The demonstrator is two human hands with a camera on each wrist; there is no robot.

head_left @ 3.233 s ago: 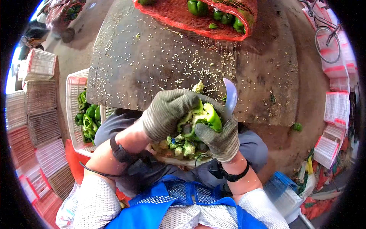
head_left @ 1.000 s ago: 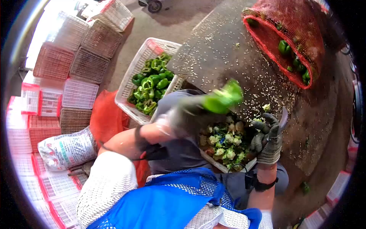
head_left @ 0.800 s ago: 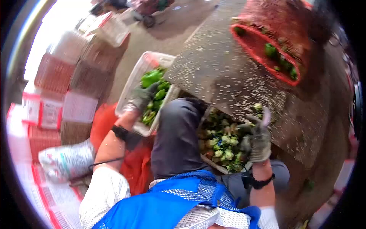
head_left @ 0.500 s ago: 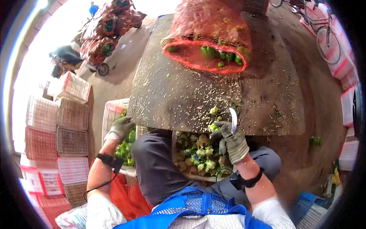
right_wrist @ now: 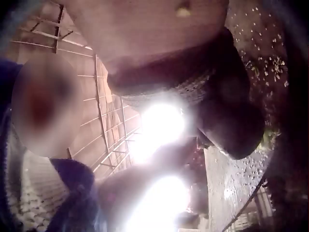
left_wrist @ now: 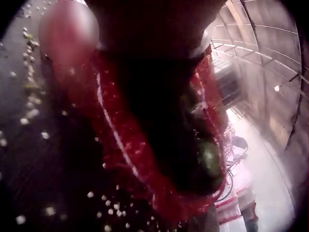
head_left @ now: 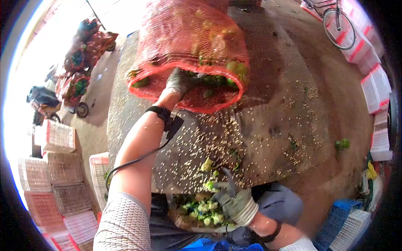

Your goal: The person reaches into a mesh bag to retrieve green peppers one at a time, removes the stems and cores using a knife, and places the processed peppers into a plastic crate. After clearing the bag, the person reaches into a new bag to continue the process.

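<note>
My gloved left hand (head_left: 180, 81) reaches into the mouth of a red mesh sack (head_left: 192, 37) lying on the board. Its fingers are hidden among green peppers (head_left: 215, 80) inside; I cannot tell whether they grip one. In the left wrist view, a green pepper (left_wrist: 209, 157) shows near the sack's rim, beside the dark hand. The gloved right hand (head_left: 240, 207) grips a knife with a curved blade (head_left: 230, 182), low over the board's near edge. Below it, a container holds pale pepper cores (head_left: 205, 212). Pepper scraps (head_left: 207, 164) lie close to the blade.
Pale seeds are scattered over the dark board (head_left: 268, 146). A white crate (head_left: 99, 173) stands by its left edge. Stacked crates (head_left: 69, 171) line the left side, a blue crate (head_left: 339, 221) stands lower right, and a bicycle (head_left: 339, 29) is at the back right.
My left hand carried a cut green pepper to the left crate, let it go there, then moved forward into the sack. The right hand keeps the knife.
</note>
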